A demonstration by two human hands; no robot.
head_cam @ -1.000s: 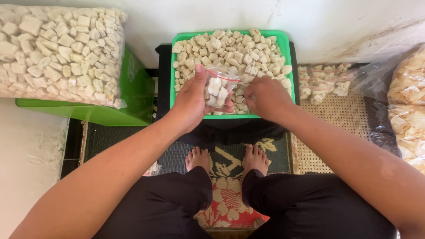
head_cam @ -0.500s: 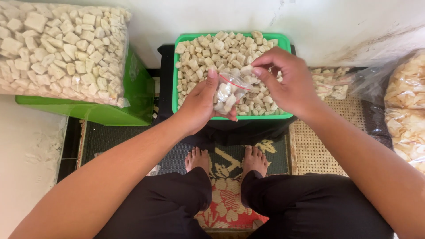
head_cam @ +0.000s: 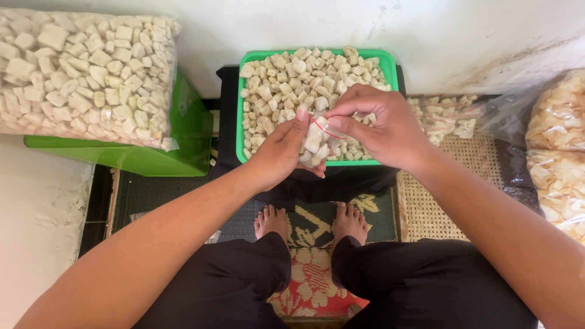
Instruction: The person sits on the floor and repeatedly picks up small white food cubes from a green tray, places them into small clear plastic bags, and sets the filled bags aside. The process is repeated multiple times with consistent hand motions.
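Observation:
My left hand [head_cam: 280,152] cups a small clear plastic bag [head_cam: 315,144] filled with pale cracker cubes, held over the near edge of a green tray [head_cam: 239,131]. The tray is heaped with several loose pale cubes [head_cam: 292,79]. My right hand [head_cam: 381,128] pinches the bag's top edge, where a red strip shows, with fingertips curled over it. Both hands meet above the tray's front rim.
A large clear sack of the same cubes [head_cam: 85,73] rests on a green box [head_cam: 183,140] at left. Bags of chips [head_cam: 557,146] and a smaller bag of cubes [head_cam: 445,116] lie on a woven mat [head_cam: 426,207] at right. My bare feet [head_cam: 311,222] rest on a patterned rug.
My right hand rose from the tray's front, reached over the cubes, then came back to the bag's top edge. The left hand kept holding the bag and lifted it slightly.

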